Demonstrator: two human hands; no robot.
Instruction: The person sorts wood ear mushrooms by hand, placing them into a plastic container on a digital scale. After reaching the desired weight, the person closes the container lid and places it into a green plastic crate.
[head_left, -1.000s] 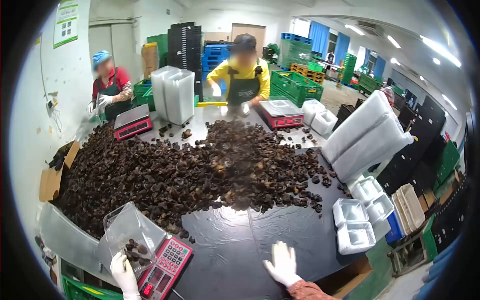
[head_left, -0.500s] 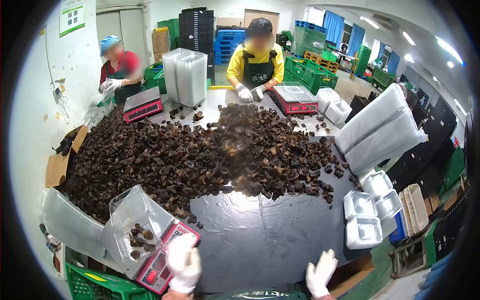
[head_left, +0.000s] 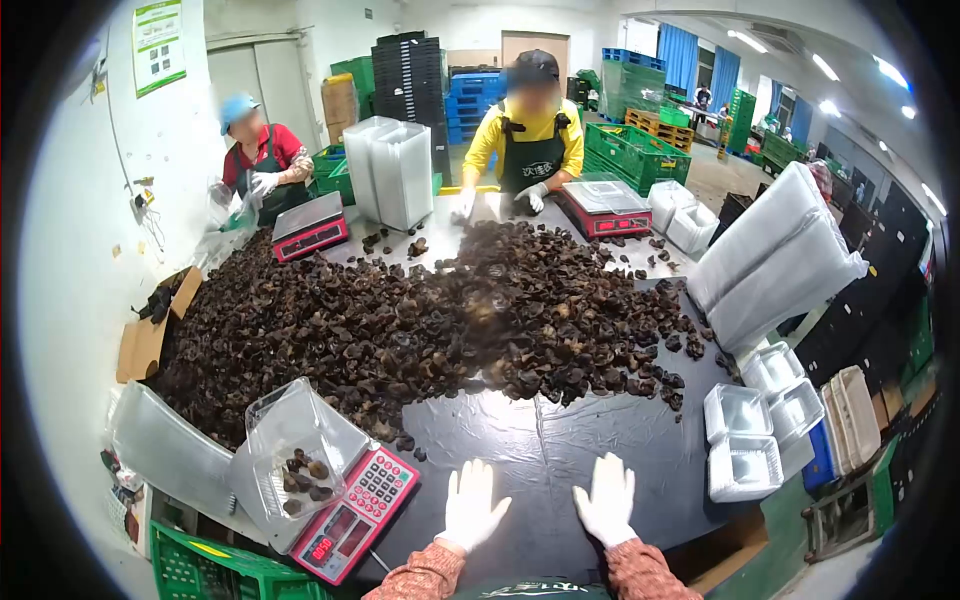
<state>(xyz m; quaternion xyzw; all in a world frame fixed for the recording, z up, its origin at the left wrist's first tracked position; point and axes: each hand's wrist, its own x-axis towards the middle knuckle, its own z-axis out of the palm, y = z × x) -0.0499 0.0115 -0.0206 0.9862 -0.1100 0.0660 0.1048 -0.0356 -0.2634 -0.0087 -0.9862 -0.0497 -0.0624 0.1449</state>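
Observation:
My left hand [head_left: 473, 505], in a white glove, lies palm down with fingers spread on the dark sheet covering the table [head_left: 560, 440]. Beside it, my right hand [head_left: 606, 500] is gloved too, its fingers stretched out and holding nothing. Left of my left hand stands a red digital scale [head_left: 360, 510] with a lit display. On its pan a transparent plastic box [head_left: 345, 437] with a raised lid holds several dark wood ear mushrooms [head_left: 305, 472]. A large heap of wood ear mushrooms [head_left: 400, 325] spreads across the table beyond my hands.
Open plastic boxes [head_left: 745, 465] stand at the right edge, near a tall wrapped stack [head_left: 770, 260]. Two co-workers stand across the table, one in yellow [head_left: 533, 150], one in red [head_left: 262, 160], near two more scales [head_left: 605, 208]. A green crate [head_left: 225, 565] sits lower left.
My left hand has moved right, away from the scale, onto the dark sheet. My right hand has moved inward and forward. The view has shifted slightly; the yellow-clad co-worker's hands are farther apart.

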